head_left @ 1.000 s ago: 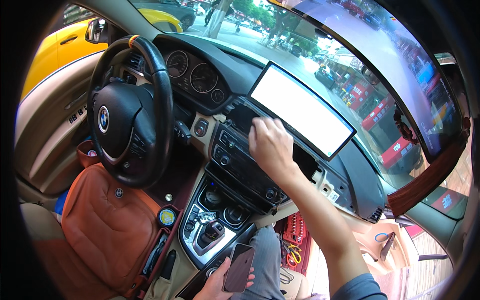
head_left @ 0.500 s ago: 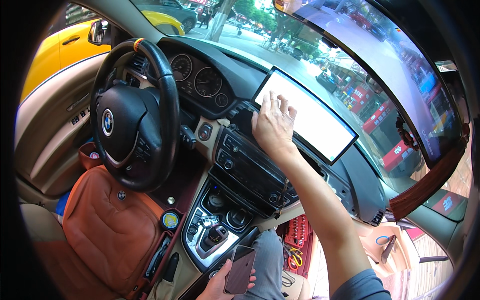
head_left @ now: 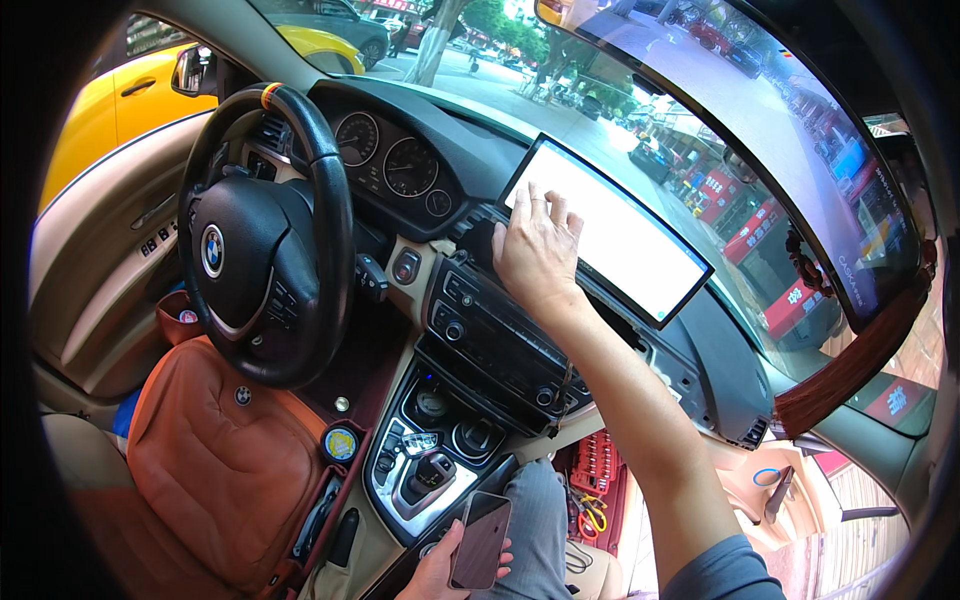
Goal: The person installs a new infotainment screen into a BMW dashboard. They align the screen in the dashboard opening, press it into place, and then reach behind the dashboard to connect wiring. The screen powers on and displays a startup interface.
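Note:
A wide, dark-framed touchscreen (head_left: 625, 235) with a mostly white display stands on the dashboard. My right hand (head_left: 537, 250) is over its lower left part, palm toward it, with the fingers apart and slightly bent. The fingertips are at the glass; whether they touch it I cannot tell. Down by the gear selector, my left hand (head_left: 437, 575) is closed around a smartphone (head_left: 481, 541), its dark, reflective face turned up.
A black steering wheel (head_left: 265, 235) is on the left, above an orange-brown seat cover (head_left: 220, 450). Below the screen are a radio panel (head_left: 495, 335) and gear selector (head_left: 428, 478). A red tool set (head_left: 596, 462) and yellow-handled pliers (head_left: 594, 515) lie by my leg. A large mirror display (head_left: 770, 120) hangs above.
The whole view has shifted slightly. My right hand stays at the left part of the screen, its fingers a touch further left. The phone remains in my left hand.

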